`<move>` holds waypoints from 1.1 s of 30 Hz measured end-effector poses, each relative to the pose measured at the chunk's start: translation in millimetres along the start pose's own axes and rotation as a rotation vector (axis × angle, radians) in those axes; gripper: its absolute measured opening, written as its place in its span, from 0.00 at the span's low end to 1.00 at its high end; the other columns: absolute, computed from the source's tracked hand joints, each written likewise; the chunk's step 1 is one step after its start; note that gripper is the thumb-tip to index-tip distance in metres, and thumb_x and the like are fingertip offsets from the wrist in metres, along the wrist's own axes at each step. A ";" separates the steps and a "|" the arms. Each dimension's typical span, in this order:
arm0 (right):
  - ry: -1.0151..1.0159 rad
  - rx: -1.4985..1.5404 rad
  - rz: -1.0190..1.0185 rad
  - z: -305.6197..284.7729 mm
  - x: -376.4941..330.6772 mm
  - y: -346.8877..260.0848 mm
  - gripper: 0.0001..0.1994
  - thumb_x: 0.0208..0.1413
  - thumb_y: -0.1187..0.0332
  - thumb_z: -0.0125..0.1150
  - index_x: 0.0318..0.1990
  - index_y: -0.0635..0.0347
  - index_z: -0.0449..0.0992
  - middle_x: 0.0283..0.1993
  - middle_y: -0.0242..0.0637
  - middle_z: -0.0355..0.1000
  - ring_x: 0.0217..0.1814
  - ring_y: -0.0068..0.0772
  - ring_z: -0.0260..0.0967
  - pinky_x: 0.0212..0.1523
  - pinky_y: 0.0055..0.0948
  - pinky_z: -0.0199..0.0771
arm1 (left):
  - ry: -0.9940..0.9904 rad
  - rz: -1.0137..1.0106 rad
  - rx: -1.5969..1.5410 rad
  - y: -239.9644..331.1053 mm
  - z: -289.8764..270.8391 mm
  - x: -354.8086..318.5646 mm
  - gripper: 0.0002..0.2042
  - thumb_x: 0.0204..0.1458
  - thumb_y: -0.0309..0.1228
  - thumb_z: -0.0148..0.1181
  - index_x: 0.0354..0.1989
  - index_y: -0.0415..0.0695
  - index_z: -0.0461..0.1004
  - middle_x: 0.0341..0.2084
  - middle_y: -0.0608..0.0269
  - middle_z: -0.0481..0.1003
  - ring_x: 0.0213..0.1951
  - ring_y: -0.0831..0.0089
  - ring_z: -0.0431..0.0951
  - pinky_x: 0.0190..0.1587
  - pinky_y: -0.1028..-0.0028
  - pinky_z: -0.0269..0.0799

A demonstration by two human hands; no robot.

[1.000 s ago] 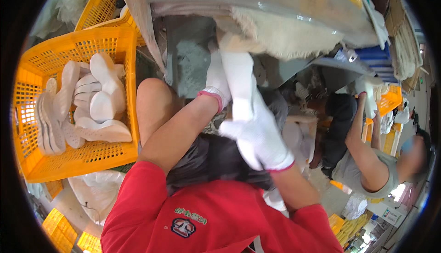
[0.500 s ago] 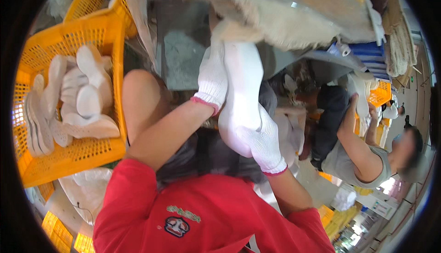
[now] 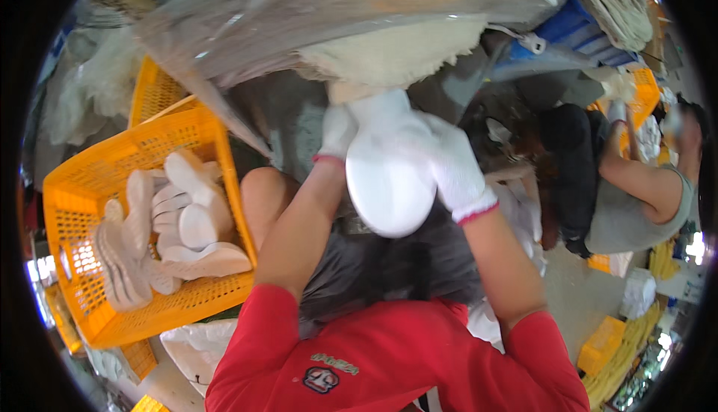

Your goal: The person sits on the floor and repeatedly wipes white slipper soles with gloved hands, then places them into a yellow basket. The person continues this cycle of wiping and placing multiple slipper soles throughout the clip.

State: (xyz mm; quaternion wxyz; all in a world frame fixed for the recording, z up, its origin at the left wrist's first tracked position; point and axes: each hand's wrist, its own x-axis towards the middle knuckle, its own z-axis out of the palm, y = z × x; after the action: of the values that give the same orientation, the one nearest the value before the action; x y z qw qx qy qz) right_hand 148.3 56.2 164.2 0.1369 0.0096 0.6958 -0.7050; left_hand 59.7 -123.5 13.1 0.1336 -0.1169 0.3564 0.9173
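A white shoe sole [image 3: 390,199] is held out in front of me, its rounded end toward my body. My left hand [image 3: 338,131], in a white knitted glove with a red cuff, grips its left side near the far end; the fingertips are partly hidden. My right hand [image 3: 452,161], gloved the same way, is closed on the sole's right side and somewhat blurred. The sole's far end reaches the frayed edge of a cream cloth [image 3: 396,56], where I cannot tell if it touches.
A yellow basket [image 3: 172,320] with several white soles [image 3: 198,225] stands at my left. Clear plastic sheeting [image 3: 299,8] covers the work surface ahead. A person in a grey top [image 3: 636,221] sits at the right. Yellow crates [image 3: 602,345] lie beyond.
The sole has tilted, so more of its rounded end faces me. My right hand has moved up along its side. The whole view has shifted, bringing the basket further in.
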 end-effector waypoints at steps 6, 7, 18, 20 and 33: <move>-0.037 0.012 0.063 -15.2 -35.3 24.8 0.36 0.61 0.68 0.75 0.76 0.71 0.71 0.65 0.41 0.80 0.65 0.29 0.77 0.66 0.31 0.78 | 0.037 0.253 0.368 -33.9 -16.5 -13.5 0.25 0.80 0.44 0.45 0.75 0.37 0.64 0.66 0.56 0.76 0.65 0.66 0.76 0.69 0.72 0.71; -0.034 0.070 0.035 -29.5 -48.5 39.1 0.37 0.62 0.69 0.75 0.77 0.70 0.69 0.65 0.40 0.80 0.65 0.29 0.77 0.67 0.31 0.78 | -0.010 0.262 0.137 -42.0 -7.4 -20.0 0.26 0.81 0.43 0.44 0.76 0.37 0.62 0.66 0.56 0.76 0.64 0.67 0.77 0.68 0.73 0.71; 0.026 -0.245 -0.091 27.3 38.9 -12.0 0.17 0.66 0.67 0.68 0.56 0.71 0.84 0.46 0.39 0.86 0.44 0.28 0.82 0.46 0.34 0.83 | 0.065 0.608 0.697 -4.3 -13.0 14.9 0.27 0.81 0.49 0.44 0.71 0.39 0.72 0.60 0.59 0.80 0.58 0.68 0.80 0.63 0.67 0.77; -0.026 -0.218 0.059 10.6 15.1 -5.1 0.26 0.64 0.66 0.69 0.66 0.72 0.79 0.59 0.44 0.83 0.55 0.30 0.81 0.56 0.31 0.82 | 0.061 0.453 0.583 -11.4 -12.4 -4.3 0.27 0.81 0.49 0.45 0.72 0.40 0.71 0.62 0.58 0.79 0.61 0.67 0.79 0.66 0.66 0.75; 0.069 0.473 0.303 -109.5 -135.2 62.7 0.41 0.69 0.53 0.72 0.80 0.68 0.63 0.71 0.49 0.74 0.71 0.37 0.73 0.72 0.33 0.73 | -0.433 -0.638 -0.147 -2.1 93.3 -105.6 0.44 0.71 0.69 0.51 0.76 0.38 0.68 0.67 0.46 0.78 0.64 0.49 0.82 0.71 0.53 0.75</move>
State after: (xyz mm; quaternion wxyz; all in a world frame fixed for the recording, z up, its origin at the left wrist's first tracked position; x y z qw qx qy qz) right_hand 271.9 188.6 127.0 0.2110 0.1690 0.5068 -0.8186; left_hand 148.2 -75.1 111.6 0.4755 -0.0350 0.1993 0.8561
